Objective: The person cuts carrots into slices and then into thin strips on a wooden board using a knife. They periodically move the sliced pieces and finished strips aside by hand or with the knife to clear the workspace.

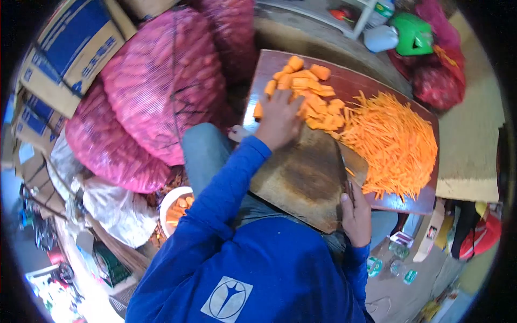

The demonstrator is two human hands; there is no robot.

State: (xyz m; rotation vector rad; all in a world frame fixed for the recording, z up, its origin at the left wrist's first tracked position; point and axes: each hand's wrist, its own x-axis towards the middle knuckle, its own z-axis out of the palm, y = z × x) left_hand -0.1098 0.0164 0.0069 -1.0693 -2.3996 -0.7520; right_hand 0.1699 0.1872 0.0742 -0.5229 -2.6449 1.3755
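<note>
My left hand (280,119) reaches over the far left of the low table, fingers spread and touching a pile of cut orange carrot chunks (318,114). My right hand (356,214) is wrapped round the handle of a knife (343,161), its blade pointing away from me along the right side of the chopping board (301,172). The worn wooden board, dark in its middle, lies across my lap against the table. A large heap of carrot strips (396,145) covers the table's right part. A thin strip lies beside the blade.
The reddish table (371,81) stands ahead of me. Big pink mesh sacks (167,81) full of carrots lean at the left, beside cardboard boxes (75,43). A white bucket (166,212) holding carrots sits by my left leg. Plastic bottles (399,269) lie on the floor at the right.
</note>
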